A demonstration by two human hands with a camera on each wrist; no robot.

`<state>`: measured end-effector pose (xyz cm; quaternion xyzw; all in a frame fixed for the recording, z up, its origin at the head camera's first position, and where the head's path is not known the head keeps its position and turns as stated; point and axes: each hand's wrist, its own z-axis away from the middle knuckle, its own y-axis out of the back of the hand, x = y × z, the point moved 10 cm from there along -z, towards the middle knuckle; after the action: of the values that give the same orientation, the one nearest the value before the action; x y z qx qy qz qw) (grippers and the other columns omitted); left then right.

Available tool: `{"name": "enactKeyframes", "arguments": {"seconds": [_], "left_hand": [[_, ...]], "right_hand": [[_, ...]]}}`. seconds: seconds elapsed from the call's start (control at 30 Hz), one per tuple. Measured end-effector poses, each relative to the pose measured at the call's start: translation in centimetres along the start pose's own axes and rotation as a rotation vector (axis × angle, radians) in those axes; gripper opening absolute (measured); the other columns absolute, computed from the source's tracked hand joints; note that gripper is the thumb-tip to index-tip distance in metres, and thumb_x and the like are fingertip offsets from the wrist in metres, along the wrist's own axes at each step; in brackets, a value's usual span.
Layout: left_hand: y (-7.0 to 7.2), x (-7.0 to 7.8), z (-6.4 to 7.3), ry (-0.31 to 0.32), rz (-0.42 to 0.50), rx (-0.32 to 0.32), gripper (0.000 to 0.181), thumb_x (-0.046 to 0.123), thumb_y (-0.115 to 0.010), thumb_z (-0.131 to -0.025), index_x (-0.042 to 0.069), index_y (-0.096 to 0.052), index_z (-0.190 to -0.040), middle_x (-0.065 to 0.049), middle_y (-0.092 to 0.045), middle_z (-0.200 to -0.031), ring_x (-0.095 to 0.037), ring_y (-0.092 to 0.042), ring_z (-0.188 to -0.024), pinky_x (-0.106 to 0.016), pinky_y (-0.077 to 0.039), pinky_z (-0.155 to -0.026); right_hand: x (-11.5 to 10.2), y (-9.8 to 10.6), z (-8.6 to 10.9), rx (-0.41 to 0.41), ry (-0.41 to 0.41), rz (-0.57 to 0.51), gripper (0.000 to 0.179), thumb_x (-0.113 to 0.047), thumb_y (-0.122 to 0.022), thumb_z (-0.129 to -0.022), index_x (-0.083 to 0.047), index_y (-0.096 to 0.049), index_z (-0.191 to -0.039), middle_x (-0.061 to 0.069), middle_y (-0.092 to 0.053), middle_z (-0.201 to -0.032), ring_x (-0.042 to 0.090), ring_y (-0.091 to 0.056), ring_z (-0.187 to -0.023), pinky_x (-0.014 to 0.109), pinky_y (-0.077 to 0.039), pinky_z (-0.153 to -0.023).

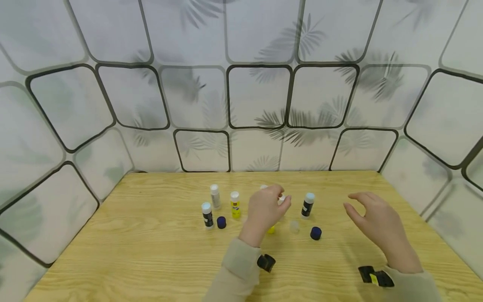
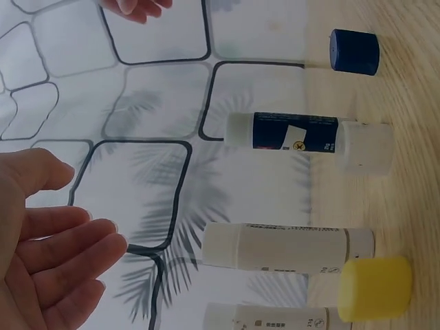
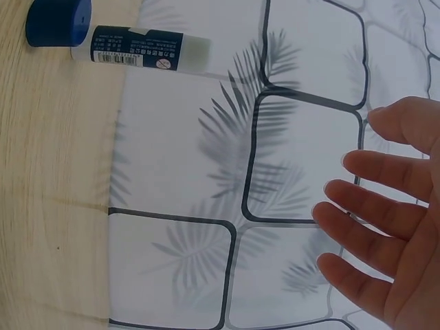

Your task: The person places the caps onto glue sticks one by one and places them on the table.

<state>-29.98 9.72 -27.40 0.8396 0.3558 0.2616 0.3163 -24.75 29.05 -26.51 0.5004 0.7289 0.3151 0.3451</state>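
My left hand (image 1: 266,209) hovers over the middle of the table with its fingers loosely bent, holding nothing. Behind it, white glue sticks (image 2: 292,247) are partly hidden in the head view. A yellow cap (image 2: 377,289) and a clear cap (image 1: 294,227) lie near that hand. To its right stands a navy-labelled glue stick (image 1: 307,205) with a navy cap (image 1: 315,233) in front. My right hand (image 1: 381,224) is raised farther right, fingers spread and empty, apart from everything.
Left of my left hand stand a yellow glue stick (image 1: 235,206), a white glue stick (image 1: 215,197) and another navy-labelled glue stick (image 1: 207,216), with a navy cap (image 1: 221,222) beside it. A patterned curtain (image 1: 256,96) encloses the wooden table (image 1: 151,251) behind and at both sides.
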Motion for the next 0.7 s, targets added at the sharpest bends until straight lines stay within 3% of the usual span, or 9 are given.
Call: {"name": "enactKeyframes", "arguments": {"seconds": [0.23,0.4,0.53,0.7], "left_hand": [[-1.6,1.1,-0.2,0.025,0.022,0.009,0.023,0.031,-0.060,-0.081,0.009,-0.066,-0.088,0.001,-0.065,-0.080,-0.008,-0.058,-0.060,-0.016,-0.043,-0.049],[-3.3,2.0,-0.5,0.097,0.040,-0.004,0.030,0.036,-0.060,-0.082,0.009,-0.066,-0.093,-0.001,-0.065,-0.086,-0.009,-0.059,-0.060,-0.016,-0.044,-0.049],[-4.8,2.7,-0.9,0.171,0.087,-0.061,0.034,0.039,-0.059,-0.082,0.010,-0.066,-0.097,-0.001,-0.065,-0.088,-0.008,-0.056,-0.056,-0.016,-0.042,-0.047],[-7.1,2.8,-1.2,0.262,0.123,-0.182,0.037,0.039,-0.061,-0.081,0.008,-0.063,-0.102,-0.002,-0.064,-0.088,-0.009,-0.056,-0.060,-0.019,-0.044,-0.050]], "right_hand": [[0.4,-0.6,0.3,0.007,0.009,-0.013,0.028,-0.015,-0.064,-0.080,0.001,-0.060,-0.102,0.022,-0.058,-0.097,0.037,-0.055,-0.083,0.049,-0.045,-0.060],[0.7,-0.5,0.5,0.002,0.003,-0.011,0.031,-0.014,-0.064,-0.079,0.002,-0.058,-0.105,0.022,-0.058,-0.097,0.037,-0.056,-0.080,0.047,-0.045,-0.058],[0.8,-0.3,0.5,0.013,0.009,-0.006,0.032,-0.014,-0.065,-0.079,0.002,-0.058,-0.106,0.022,-0.059,-0.095,0.035,-0.057,-0.078,0.046,-0.045,-0.055],[0.4,-0.3,0.4,0.047,0.039,0.000,0.031,-0.012,-0.066,-0.077,0.002,-0.059,-0.104,0.021,-0.060,-0.093,0.033,-0.058,-0.076,0.044,-0.046,-0.054]]}}
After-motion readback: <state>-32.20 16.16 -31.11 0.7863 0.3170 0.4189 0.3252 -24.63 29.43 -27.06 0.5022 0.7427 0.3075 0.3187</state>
